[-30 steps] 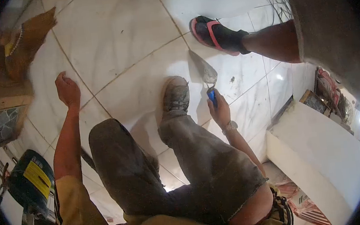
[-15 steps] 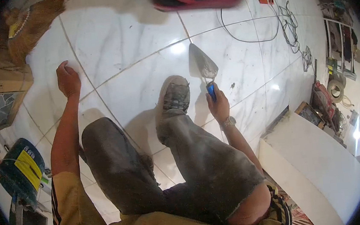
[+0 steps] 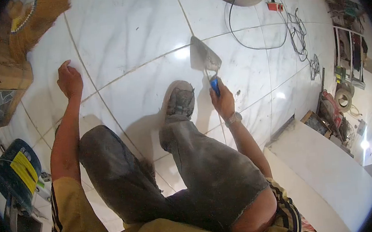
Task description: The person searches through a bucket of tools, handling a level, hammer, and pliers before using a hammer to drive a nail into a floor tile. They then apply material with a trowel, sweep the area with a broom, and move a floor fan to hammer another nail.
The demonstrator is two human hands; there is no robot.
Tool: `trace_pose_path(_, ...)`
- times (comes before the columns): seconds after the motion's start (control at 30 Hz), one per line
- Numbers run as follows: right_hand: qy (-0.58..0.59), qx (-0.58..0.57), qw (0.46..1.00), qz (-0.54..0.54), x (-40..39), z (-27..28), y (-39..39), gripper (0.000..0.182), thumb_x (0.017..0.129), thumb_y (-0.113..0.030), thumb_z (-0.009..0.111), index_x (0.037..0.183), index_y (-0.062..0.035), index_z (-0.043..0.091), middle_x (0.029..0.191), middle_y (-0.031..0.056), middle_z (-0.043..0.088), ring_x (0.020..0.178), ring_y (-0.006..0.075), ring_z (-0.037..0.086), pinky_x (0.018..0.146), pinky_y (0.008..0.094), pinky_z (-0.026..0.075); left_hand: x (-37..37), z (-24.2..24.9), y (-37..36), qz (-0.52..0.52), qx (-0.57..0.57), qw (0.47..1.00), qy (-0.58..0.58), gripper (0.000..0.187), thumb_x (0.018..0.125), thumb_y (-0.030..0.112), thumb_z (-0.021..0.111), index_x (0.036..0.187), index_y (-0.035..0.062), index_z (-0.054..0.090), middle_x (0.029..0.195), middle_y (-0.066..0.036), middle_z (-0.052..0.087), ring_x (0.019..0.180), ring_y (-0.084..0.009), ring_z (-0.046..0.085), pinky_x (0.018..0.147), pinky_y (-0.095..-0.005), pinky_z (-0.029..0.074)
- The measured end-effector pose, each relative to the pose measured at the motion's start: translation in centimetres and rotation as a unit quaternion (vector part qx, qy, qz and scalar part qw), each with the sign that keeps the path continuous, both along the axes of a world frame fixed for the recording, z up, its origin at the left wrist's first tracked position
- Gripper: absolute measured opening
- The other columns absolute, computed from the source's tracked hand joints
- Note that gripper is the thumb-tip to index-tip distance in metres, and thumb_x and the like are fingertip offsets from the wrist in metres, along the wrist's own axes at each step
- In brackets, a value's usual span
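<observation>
My right hand (image 3: 223, 98) is wrapped round the blue handle of a pointed trowel (image 3: 204, 56), with a watch at the wrist. Grey residue marks the trowel's metal blade, which points away from me over the white tiled floor (image 3: 136, 54). My left hand (image 3: 69, 81) is held out over the tiles at the left, loosely curled with a finger and the thumb apart; nothing shows in it. Between the hands is my dusty shoe (image 3: 179, 99), planted on the floor close to the trowel.
A straw broom (image 3: 40, 22) and a cardboard box (image 3: 5, 76) are at the far left, above a dark green bucket (image 3: 17, 170) with a yellow label. A black cord (image 3: 231, 28) runs from a red socket box (image 3: 275, 6). A white panel (image 3: 323, 166) stands at right.
The trowel and my right hand have shifted slightly up and left, with the blade turned. A dark, red-edged thing at the top has gone from view, uncovering a grey curved tube.
</observation>
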State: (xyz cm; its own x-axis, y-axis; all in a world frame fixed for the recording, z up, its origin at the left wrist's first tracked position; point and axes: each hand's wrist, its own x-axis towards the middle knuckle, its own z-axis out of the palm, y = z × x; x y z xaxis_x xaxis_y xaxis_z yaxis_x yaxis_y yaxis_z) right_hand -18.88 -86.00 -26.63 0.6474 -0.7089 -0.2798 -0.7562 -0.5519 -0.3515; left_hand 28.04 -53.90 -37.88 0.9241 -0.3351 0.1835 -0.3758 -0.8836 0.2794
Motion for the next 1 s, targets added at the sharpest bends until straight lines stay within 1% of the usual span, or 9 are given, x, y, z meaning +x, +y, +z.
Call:
trace_pose_path(0.2, -0.019, -0.002, 1.000, 0.003, -3.1, -1.0, 0.8, 0.059, 0.097, -0.024, 0.066, 0.150, -0.0097, 0.044, 0.093, 0.0237, 0.069, 0.081, 0.0431, 0.070, 0.069, 0.0502, 0.056, 0.0, 0.7, -0.3, 0.009, 0.005, 1.000, 0.028, 0.029, 0.100, 0.016, 0.050, 0.127, 0.0157, 0.062, 0.126, -0.007, 0.065, 0.115, -0.0281, 0.063, 0.093, -0.0464, 0.047)
trace_pose_path(0.37, -0.009, 0.025, 1.000, -0.002, 1.6, 0.4, -1.1, 0.056, 0.097, -0.022, 0.064, 0.148, -0.0096, 0.045, 0.090, 0.0244, 0.069, 0.078, 0.0433, 0.069, 0.069, 0.0501, 0.056, 0.0, 0.6, -0.3, 0.022, 0.003, 0.999, 0.025, 0.028, 0.100, 0.017, 0.050, 0.126, 0.0156, 0.062, 0.126, -0.007, 0.065, 0.113, -0.0296, 0.063, 0.094, -0.0463, 0.047)
trace_pose_path(0.5, -0.020, 0.043, 0.999, -0.010, -2.4, -0.2, -0.2, 0.057, 0.097, -0.026, 0.064, 0.149, -0.0091, 0.046, 0.101, 0.0284, 0.071, 0.089, 0.0454, 0.071, 0.074, 0.0492, 0.058, 3.5, -1.0, -1.8, 0.105, 0.006, 0.994, -0.003, 0.027, 0.100, 0.017, 0.049, 0.124, 0.0152, 0.062, 0.125, -0.008, 0.065, 0.110, -0.0308, 0.065, 0.094, -0.0482, 0.049)
trace_pose_path(0.53, -0.029, 0.044, 0.999, -0.004, -2.9, -0.1, -0.4, 0.058, 0.097, -0.027, 0.064, 0.149, -0.0085, 0.045, 0.103, 0.0297, 0.071, 0.091, 0.0460, 0.071, 0.075, 0.0492, 0.058, 3.5, 0.0, -2.7, 0.119, 0.029, 0.992, 0.008, 0.027, 0.100, 0.018, 0.049, 0.123, 0.0151, 0.063, 0.124, -0.008, 0.066, 0.109, -0.0307, 0.066, 0.092, -0.0491, 0.050)
trace_pose_path(0.6, -0.014, 0.057, 0.998, 0.000, -1.9, 0.6, -1.9, 0.057, 0.098, -0.028, 0.064, 0.149, -0.0080, 0.046, 0.101, 0.0297, 0.071, 0.089, 0.0463, 0.071, 0.074, 0.0493, 0.058, 3.9, 1.3, -3.8, 0.117, 0.040, 0.992, 0.016, 0.026, 0.099, 0.018, 0.049, 0.121, 0.0156, 0.064, 0.123, -0.009, 0.066, 0.109, -0.0306, 0.066, 0.091, -0.0493, 0.051)
trace_pose_path(0.67, -0.004, 0.068, 0.998, 0.003, -0.5, 1.6, -2.4, 0.057, 0.098, -0.028, 0.064, 0.148, -0.0070, 0.046, 0.099, 0.0298, 0.071, 0.086, 0.0469, 0.071, 0.073, 0.0494, 0.058, 4.4, 0.6, -3.8, 0.072, 0.034, 0.997, -0.016, 0.026, 0.099, 0.020, 0.049, 0.119, 0.0171, 0.065, 0.120, -0.008, 0.067, 0.109, -0.0305, 0.066, 0.088, -0.0498, 0.052)
trace_pose_path(0.73, -0.001, 0.061, 0.998, 0.006, -0.9, 2.0, -2.0, 0.057, 0.098, -0.028, 0.063, 0.148, -0.0071, 0.046, 0.099, 0.0294, 0.071, 0.086, 0.0466, 0.071, 0.074, 0.0492, 0.058, 4.6, 0.3, -3.6, 0.069, 0.032, 0.997, 0.006, 0.026, 0.098, 0.020, 0.049, 0.119, 0.0174, 0.065, 0.120, -0.008, 0.067, 0.110, -0.0303, 0.066, 0.089, -0.0497, 0.051)
trace_pose_path(0.87, 0.011, 0.051, 0.999, 0.013, -3.0, 1.6, -1.4, 0.057, 0.099, -0.028, 0.062, 0.149, -0.0079, 0.045, 0.097, 0.0280, 0.071, 0.087, 0.0461, 0.071, 0.073, 0.0498, 0.058, 4.8, 1.4, -4.7, 0.112, 0.062, 0.991, 0.047, 0.026, 0.097, 0.019, 0.050, 0.118, 0.0176, 0.065, 0.118, -0.008, 0.068, 0.110, -0.0299, 0.065, 0.090, -0.0494, 0.050)
trace_pose_path(1.0, 0.014, 0.027, 0.999, 0.036, 2.0, 1.1, -3.7, 0.057, 0.099, -0.028, 0.063, 0.149, -0.0075, 0.044, 0.098, 0.0276, 0.072, 0.085, 0.0463, 0.070, 0.072, 0.0509, 0.057, 4.6, 1.5, -4.9, 0.111, 0.066, 0.991, 0.026, 0.026, 0.097, 0.019, 0.050, 0.117, 0.0181, 0.066, 0.116, -0.006, 0.068, 0.110, -0.0288, 0.065, 0.089, -0.0489, 0.050)
